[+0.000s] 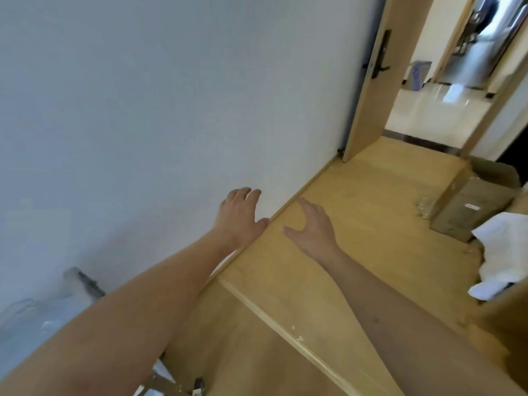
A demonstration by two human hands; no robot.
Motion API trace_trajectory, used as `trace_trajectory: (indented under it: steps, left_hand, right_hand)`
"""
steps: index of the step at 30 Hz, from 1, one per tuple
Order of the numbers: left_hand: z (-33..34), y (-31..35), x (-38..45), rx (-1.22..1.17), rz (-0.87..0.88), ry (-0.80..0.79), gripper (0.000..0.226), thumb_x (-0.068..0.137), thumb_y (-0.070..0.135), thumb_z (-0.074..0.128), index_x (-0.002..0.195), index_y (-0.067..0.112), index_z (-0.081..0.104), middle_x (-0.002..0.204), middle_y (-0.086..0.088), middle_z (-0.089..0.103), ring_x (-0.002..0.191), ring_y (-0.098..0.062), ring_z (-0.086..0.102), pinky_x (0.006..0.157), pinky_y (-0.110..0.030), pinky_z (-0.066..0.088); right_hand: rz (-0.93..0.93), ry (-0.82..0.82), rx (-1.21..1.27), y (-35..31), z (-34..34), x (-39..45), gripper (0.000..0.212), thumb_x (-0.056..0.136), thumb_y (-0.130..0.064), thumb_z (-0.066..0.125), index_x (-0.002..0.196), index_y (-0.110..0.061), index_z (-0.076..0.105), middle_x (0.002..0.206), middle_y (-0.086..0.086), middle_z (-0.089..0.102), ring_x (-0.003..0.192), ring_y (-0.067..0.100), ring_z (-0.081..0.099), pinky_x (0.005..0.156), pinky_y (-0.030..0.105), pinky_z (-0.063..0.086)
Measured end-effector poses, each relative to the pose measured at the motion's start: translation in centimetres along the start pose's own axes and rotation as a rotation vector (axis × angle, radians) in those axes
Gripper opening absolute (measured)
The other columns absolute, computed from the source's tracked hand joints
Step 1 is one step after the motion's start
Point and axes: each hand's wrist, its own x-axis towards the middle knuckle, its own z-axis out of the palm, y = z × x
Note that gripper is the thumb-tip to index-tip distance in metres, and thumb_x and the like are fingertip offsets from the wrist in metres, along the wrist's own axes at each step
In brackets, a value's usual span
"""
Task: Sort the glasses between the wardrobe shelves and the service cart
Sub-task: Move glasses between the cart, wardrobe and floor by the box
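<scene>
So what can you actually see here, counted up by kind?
Hands: 2, left hand and right hand, both empty
Doors: 1, open door
Cardboard boxes: 1, box
White paper piles: 1, paper
Clear glasses: 1 blurred glass by the box
Total: 6

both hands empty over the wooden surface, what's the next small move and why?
Probably swing the right hand right toward the clear glass beside the cardboard box. Both it and the left hand are open and hold nothing, and that blurred glass looks like the nearest one on the wooden surface.
</scene>
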Motion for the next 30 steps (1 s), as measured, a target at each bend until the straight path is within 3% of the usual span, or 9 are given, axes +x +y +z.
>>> trace_trajectory:
  steps: [10,21,30]
  left_hand:
    - [4.3,9.5,12.7,-0.042,0.186,-0.072,0.074,0.093,0.049,0.06,0.154,0.017,0.032,0.158,-0.01,0.034,0.147,-0.03,0.025,0.118,-0.045,0.03]
    - [9.7,13.2,32.2,-0.085,0.465,-0.129,0.076,0.094,0.05,0.06,0.155,0.016,0.031,0.157,-0.011,0.035,0.145,-0.03,0.029,0.119,-0.042,0.029]
    - [12.6,13.8,45.5,-0.098,0.589,-0.235,0.074,0.094,0.049,0.061,0.154,0.018,0.032,0.158,-0.013,0.032,0.146,-0.031,0.027,0.118,-0.045,0.029]
  right_hand:
    - [0.159,0.133,-0.113,8.4,-9.1,6.8,0.085,0.086,-0.044,0.076,0.157,-0.025,0.033,0.153,0.007,0.039,0.139,0.027,0.04,0.111,0.038,0.038]
    - [0.4,0.292,-0.203,13.8,-11.6,19.9,0.087,0.084,-0.049,0.076,0.156,-0.027,0.033,0.15,0.007,0.042,0.136,0.028,0.043,0.11,0.038,0.037]
    - [0.567,0.369,-0.188,15.4,-11.5,30.4,0.082,0.086,-0.046,0.076,0.155,-0.025,0.035,0.15,0.007,0.043,0.136,0.028,0.043,0.112,0.039,0.037]
